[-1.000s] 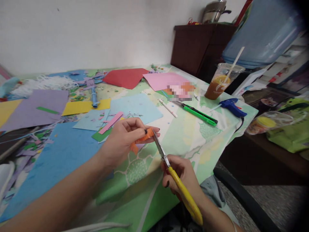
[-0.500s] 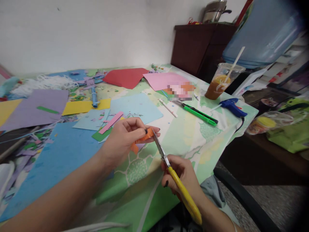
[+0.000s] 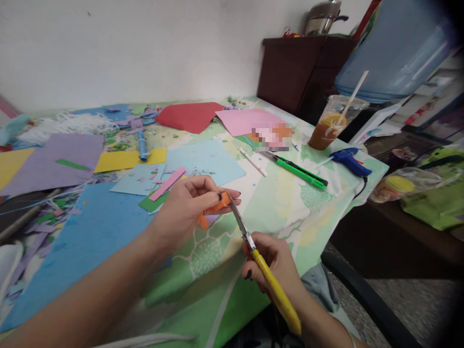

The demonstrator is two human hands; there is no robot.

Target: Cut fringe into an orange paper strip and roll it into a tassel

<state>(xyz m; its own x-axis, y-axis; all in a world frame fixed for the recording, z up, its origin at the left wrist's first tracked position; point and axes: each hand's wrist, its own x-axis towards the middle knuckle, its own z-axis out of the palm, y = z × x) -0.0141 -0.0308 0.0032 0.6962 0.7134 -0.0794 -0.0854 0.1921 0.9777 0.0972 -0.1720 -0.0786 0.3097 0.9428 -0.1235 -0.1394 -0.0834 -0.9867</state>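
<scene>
The left hand [image 3: 183,212] pinches a small orange paper strip [image 3: 213,209] between thumb and fingertips, held just above the near part of the worktop [image 3: 275,203]. The right hand [image 3: 277,266] has its grip wrapped around the yellow-handled scissors [image 3: 259,263], whose blades meet the strip's right end and look nearly pressed together. A pink paper strip [image 3: 167,183] lies just beyond the left hand, and a green utility knife [image 3: 299,173] lies further right.

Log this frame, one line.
left hand: holds orange paper | right hand: holds yellow scissors | blades at paper
</scene>
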